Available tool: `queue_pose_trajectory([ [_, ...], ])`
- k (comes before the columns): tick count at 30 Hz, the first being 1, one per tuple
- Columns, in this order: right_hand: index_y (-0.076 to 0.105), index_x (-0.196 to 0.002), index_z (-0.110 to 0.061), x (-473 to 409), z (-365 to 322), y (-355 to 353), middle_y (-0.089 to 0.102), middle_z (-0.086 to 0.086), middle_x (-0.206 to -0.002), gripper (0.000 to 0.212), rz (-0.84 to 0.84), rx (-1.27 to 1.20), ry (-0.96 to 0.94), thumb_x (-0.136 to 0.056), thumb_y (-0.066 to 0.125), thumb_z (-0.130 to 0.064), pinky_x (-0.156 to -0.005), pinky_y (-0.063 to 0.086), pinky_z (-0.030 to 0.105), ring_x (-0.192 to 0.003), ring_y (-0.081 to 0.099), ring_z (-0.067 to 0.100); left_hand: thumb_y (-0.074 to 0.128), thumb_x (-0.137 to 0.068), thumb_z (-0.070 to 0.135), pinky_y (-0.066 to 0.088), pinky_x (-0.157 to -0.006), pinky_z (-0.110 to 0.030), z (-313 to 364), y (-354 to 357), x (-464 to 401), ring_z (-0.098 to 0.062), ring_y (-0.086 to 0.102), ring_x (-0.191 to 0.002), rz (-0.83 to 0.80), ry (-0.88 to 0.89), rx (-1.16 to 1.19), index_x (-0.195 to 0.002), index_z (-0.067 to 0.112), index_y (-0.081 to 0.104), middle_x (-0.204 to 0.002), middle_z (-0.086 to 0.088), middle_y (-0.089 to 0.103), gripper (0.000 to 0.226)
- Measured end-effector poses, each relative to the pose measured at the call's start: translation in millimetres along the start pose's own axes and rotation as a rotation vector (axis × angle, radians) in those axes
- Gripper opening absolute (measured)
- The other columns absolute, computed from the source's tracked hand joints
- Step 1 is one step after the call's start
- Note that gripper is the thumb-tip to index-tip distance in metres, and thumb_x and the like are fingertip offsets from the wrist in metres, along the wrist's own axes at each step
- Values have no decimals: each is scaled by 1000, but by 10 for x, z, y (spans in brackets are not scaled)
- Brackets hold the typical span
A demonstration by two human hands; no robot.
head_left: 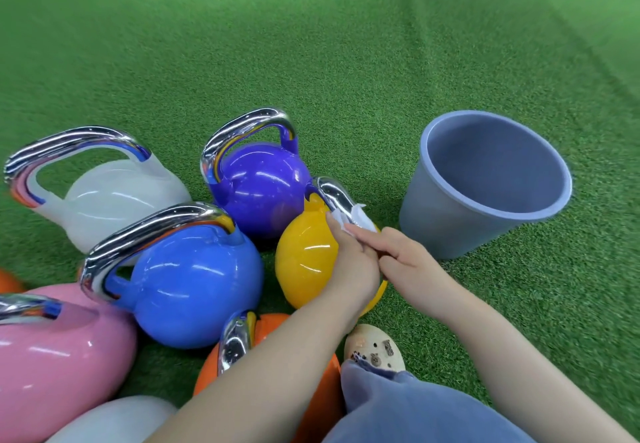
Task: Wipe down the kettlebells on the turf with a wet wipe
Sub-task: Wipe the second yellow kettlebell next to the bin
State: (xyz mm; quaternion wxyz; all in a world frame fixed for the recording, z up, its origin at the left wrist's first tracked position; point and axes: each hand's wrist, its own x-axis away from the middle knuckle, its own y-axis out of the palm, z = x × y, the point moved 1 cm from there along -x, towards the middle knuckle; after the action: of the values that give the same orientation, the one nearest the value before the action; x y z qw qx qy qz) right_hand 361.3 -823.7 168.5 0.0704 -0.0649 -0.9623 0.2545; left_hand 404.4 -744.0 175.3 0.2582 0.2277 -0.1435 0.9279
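From the head view we see both our hands meeting at centre frame over the yellow kettlebell (pixel 306 259), which sits on the green turf (pixel 311 44) just right of the blue kettlebell (pixel 197 286) and below the purple kettlebell (pixel 259 186). Our left hand (pixel 353 262) and right hand (pixel 405 255) each have fingers curled in a grip on the white wet wipe (pixel 353 219), pressed against the chrome handle (pixel 334 196). A grey bucket (pixel 485 182) stands at right
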Motion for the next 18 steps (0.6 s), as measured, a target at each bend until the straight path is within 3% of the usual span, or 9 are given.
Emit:
queue_pose_trajectory([
  [2,44,-119,-47,30,24,5,42,-7,-77,63,17,-122,20,-79,39,1,-68,37,6,-67,46,-8,34,-100,15,45,-90,-34,10,14,13,-32,55,-114,-26,-7,146,-148,20,1,-138,-22,44,58],
  [3,42,-123,-43,39,36,3,47,-8,-75,66,35,-235,43,-77,41,4,-66,39,6,-65,47,-7,39,-98,12,52,-74,-29,23,29,39,-30,62,-94,-45,-12,221,-148,19,1,-129,-23,51,64],
  [5,37,-126,-35,50,56,4,52,-5,-62,67,106,-514,120,-71,42,4,-57,42,15,-57,49,5,49,-90,6,41,-39,-17,42,42,38,-14,53,-53,-37,-5,271,-147,19,-5,-98,-20,58,79],
  [6,38,-125,-32,57,75,12,49,-1,-55,65,166,-669,169,-72,42,5,-52,41,20,-51,46,10,51,-89,7,36,-35,-15,50,62,42,-10,48,-45,-30,-18,246,-146,20,-8,-85,-16,56,83],
  [8,45,-119,-25,65,140,21,34,0,-48,48,314,-966,248,-80,39,3,-45,34,23,-42,33,13,53,-91,12,43,-48,-18,31,83,31,-10,56,-56,-17,-13,196,-145,19,-9,-89,-12,60,83],
  [10,51,-110,-16,43,241,4,24,-4,-47,31,479,-1181,337,-88,33,-3,-40,26,21,-37,22,10,49,-94,16,42,-73,-22,0,90,-8,-16,55,-92,36,-16,136,-146,20,-6,-126,-9,53,76],
  [13,55,-98,-12,-46,509,-40,29,-7,-45,15,625,-1216,534,-93,41,-7,-35,27,18,-36,27,7,42,-98,18,28,-79,-16,21,78,-15,-11,40,-104,31,-21,90,-146,22,-11,-143,-3,38,72],
  [15,57,-97,-7,-128,630,-15,48,1,-59,10,506,-1002,638,-93,49,-12,-47,40,22,-51,44,12,40,-99,19,29,-81,-17,6,74,-20,-16,43,-117,23,-31,79,-146,21,-14,-146,-4,35,72],
  [18,63,-106,-3,-260,538,88,67,14,-98,40,190,-725,573,-98,41,-35,-76,47,32,-82,61,22,45,-97,15,40,-85,-24,-13,49,-32,-24,47,-123,7,-34,78,-147,21,-8,-143,-9,41,73],
])
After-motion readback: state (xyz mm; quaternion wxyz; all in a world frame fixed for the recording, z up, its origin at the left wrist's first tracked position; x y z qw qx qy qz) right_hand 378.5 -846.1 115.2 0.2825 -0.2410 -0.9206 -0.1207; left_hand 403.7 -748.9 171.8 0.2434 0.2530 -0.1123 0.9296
